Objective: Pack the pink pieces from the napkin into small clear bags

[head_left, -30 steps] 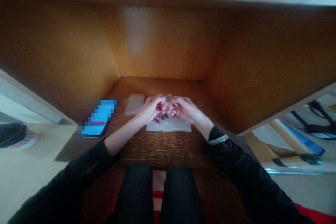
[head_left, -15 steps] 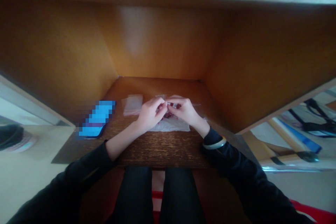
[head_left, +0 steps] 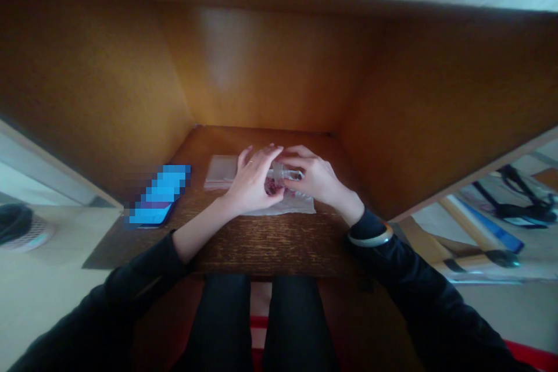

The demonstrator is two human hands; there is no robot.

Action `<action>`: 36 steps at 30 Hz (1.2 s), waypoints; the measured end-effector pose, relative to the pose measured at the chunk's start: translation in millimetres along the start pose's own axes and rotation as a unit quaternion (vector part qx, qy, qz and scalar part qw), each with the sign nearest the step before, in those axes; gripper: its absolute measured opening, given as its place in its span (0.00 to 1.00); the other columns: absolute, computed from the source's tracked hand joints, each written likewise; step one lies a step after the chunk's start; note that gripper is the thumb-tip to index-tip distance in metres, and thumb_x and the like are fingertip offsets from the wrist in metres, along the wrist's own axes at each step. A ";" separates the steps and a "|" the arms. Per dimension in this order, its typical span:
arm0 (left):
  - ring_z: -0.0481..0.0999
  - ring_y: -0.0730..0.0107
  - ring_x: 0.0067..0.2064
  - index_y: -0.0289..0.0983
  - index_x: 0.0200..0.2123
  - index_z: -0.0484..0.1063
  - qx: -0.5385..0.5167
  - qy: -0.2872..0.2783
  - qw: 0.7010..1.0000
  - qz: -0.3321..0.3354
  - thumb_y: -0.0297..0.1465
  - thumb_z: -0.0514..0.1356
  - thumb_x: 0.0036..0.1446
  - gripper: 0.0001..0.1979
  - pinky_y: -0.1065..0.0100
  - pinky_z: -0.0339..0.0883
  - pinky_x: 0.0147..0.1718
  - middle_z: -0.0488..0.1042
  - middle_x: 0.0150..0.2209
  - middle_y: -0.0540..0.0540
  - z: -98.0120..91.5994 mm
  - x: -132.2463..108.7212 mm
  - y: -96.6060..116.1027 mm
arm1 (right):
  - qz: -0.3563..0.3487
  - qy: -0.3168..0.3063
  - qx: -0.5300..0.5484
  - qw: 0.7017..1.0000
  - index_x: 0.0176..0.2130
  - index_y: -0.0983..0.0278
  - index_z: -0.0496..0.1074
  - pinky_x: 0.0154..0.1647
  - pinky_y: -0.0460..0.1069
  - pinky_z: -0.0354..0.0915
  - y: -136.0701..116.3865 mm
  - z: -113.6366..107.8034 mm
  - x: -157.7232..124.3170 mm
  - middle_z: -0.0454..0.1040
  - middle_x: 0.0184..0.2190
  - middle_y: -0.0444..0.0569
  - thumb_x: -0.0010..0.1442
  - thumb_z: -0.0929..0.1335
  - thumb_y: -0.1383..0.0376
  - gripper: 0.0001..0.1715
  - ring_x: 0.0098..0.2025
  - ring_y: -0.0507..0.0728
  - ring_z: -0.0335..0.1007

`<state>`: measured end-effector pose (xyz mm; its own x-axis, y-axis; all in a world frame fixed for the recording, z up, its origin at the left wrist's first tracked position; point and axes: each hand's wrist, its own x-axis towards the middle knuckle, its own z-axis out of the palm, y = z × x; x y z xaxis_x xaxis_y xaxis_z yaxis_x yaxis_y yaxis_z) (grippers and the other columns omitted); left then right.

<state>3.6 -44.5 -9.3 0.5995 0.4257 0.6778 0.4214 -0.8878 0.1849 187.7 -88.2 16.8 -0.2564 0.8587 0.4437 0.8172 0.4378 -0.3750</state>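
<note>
My left hand (head_left: 253, 183) is open, its fingers apart and curved, on the left side of a small clear plastic piece (head_left: 279, 173). The fingers and thumb of my right hand (head_left: 316, 177) close round that piece from the right; whether it is a little bag or a container I cannot tell. Small dark red bits (head_left: 272, 187) show beneath and between the hands. Under them lies a whitish, crinkled sheet or bag (head_left: 300, 204), partly covered by both hands. Left of my left hand sits a stack of clear flat plastic bags (head_left: 220, 171).
A phone (head_left: 161, 195) with a blurred-out screen lies at the left of the brown wooden surface (head_left: 261, 250). Wooden panels (head_left: 270, 70) enclose the back and sides. A basket (head_left: 32, 232) stands on the floor at left; rolls and black straps (head_left: 518, 203) are at right.
My hands were pinched together over the red bits. Now they are apart, the left fingers have spread, and the clear piece shows between them. My right hand has shifted slightly right.
</note>
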 end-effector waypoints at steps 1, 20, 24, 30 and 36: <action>0.69 0.51 0.57 0.34 0.61 0.55 0.000 -0.006 1.000 0.001 0.35 0.63 0.50 0.36 0.46 0.45 0.62 0.70 0.56 0.34 1.2 -0.4 0.1 | 0.001 0.000 0.004 1.000 0.47 0.57 0.77 0.46 0.54 0.69 -0.5 -1.6 -0.3 0.71 0.53 0.48 0.53 0.71 0.64 0.20 0.49 0.61 0.72; 0.74 0.66 0.38 0.37 0.42 0.70 -0.310 0.092 0.927 -0.189 0.46 0.64 0.51 0.21 0.61 0.68 0.42 0.75 0.39 0.44 -1.7 9.6 -4.2 | 0.045 0.128 0.186 0.973 0.35 0.63 0.78 0.36 0.51 0.67 9.1 -14.6 -19.5 0.76 0.34 0.49 0.58 0.69 0.63 0.07 0.36 0.55 0.72; 0.72 0.73 0.25 0.37 0.37 0.72 -0.540 0.032 0.786 -0.300 0.51 0.48 0.62 0.25 0.67 0.69 0.27 0.74 0.31 0.46 -8.3 17.5 -14.3 | 0.043 -0.046 0.150 0.987 0.37 0.64 0.78 0.36 0.51 0.67 24.0 -1.1 -35.0 0.78 0.34 0.49 0.58 0.70 0.64 0.07 0.34 0.55 0.73; 0.77 0.71 0.30 0.36 0.38 0.75 -0.638 -0.061 0.694 -0.328 0.43 0.60 0.58 0.15 0.68 0.71 0.29 0.77 0.35 0.43 -7.9 8.4 -24.6 | 0.033 -0.133 0.092 0.986 0.40 0.60 0.80 0.43 0.54 0.67 31.6 13.2 -40.0 0.79 0.38 0.49 0.59 0.69 0.67 0.09 0.39 0.56 0.74; 0.78 0.68 0.34 0.37 0.44 0.76 -0.680 -0.133 0.648 -0.317 0.36 0.67 0.49 0.18 0.69 0.71 0.28 0.79 0.44 0.40 6.4 -5.8 -28.1 | 0.031 -0.126 0.095 0.987 0.38 0.60 0.80 0.42 0.53 0.68 38.3 18.1 -35.8 0.78 0.37 0.49 0.59 0.69 0.65 0.08 0.37 0.56 0.74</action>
<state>-7.3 -21.0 -22.9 0.7717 0.6344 0.0444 -0.2390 0.2246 0.9447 218.8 -97.4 -28.2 -0.3499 0.9136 0.2073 0.7294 0.4045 -0.5516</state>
